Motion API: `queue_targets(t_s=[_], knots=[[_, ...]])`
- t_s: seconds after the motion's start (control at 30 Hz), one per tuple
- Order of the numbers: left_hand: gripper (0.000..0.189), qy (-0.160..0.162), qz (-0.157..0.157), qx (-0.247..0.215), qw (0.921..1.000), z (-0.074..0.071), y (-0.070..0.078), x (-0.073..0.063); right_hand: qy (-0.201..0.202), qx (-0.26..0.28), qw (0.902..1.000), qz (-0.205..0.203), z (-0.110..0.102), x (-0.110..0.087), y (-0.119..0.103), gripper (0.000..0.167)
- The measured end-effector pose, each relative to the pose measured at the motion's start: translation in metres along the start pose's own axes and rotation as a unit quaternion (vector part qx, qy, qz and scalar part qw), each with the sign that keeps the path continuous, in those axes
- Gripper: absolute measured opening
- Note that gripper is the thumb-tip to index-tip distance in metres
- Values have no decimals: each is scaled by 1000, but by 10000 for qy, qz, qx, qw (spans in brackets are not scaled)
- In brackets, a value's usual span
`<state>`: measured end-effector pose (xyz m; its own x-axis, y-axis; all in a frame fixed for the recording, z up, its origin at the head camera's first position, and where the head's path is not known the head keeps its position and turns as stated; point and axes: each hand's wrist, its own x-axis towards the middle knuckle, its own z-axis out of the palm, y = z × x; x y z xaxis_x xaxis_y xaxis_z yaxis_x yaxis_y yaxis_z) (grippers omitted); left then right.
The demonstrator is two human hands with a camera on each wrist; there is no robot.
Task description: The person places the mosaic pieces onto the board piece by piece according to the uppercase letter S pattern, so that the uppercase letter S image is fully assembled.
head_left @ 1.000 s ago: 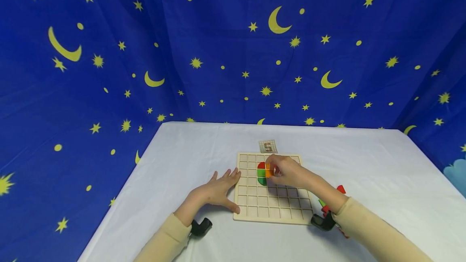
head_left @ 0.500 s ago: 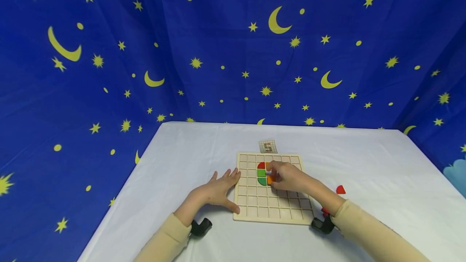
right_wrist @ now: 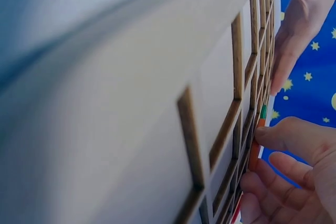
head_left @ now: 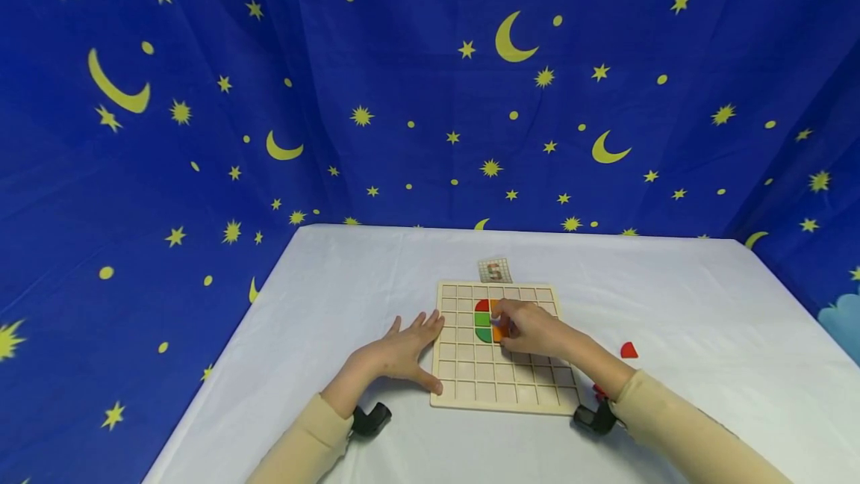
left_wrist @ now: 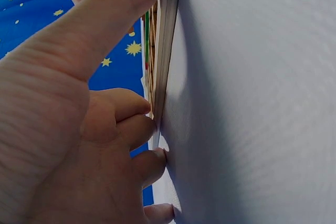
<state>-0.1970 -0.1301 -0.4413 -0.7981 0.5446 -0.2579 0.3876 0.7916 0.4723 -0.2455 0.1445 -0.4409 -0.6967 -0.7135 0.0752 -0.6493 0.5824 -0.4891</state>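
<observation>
A wooden grid board (head_left: 475,393) lies on the table with coloured tiles in its upper middle. A red quarter-round tile (head_left: 482,306), a light green square tile (head_left: 482,319) and a dark green rounded tile (head_left: 484,334) form a column. My right hand (head_left: 534,329) bends over the cells just right of them, thumb and fingers pinching an orange tile (head_left: 498,333) down at the grid. More orange shows by the index finger; the hand covers part of these cells. My left hand (head_left: 403,353) lies spread, with fingertips and thumb against the board's left edge.
Behind the board lies a small pattern card (head_left: 495,271) with an S-like figure. A red quarter-round tile (head_left: 628,350) sits on the white table (head_left: 376,267) to the right; other red pieces (head_left: 599,391) are partly hidden by my right wrist. A starry blue cloth (head_left: 416,95) hangs behind.
My right hand has brought the orange tile slightly down and into the grid beside the dark green tile, then stays almost still. My left hand has not moved.
</observation>
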Motion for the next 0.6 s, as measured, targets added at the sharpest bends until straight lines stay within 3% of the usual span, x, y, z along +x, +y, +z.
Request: queue_targets(t_s=[0.37, 0.6], knots=[[114, 18, 21, 25, 10000, -1, 1, -1, 59, -14, 9999, -97, 0, -2, 0, 34], [115, 39, 3, 105, 9999, 0, 0, -1, 230, 132, 9996, -27, -24, -1, -12, 39]])
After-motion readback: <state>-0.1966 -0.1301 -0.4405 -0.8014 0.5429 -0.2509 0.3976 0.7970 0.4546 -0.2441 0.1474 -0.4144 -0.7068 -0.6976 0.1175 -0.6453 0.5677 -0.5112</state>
